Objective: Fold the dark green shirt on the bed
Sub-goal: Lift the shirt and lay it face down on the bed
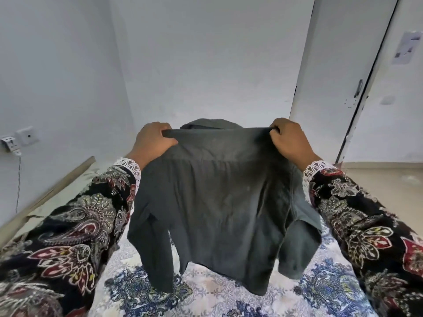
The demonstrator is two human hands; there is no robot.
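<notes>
The bed (206,298), under a blue-and-white patterned sheet, lies below the dark green shirt (219,202), which is held up in the air, back panel toward the camera, sleeves dangling, its hem just above or brushing the sheet. The left hand (153,139) and right hand (289,139) each have fingers clamped on a shoulder corner near the collar. No fold looks made yet; laying it flat and every fold remain.
</notes>
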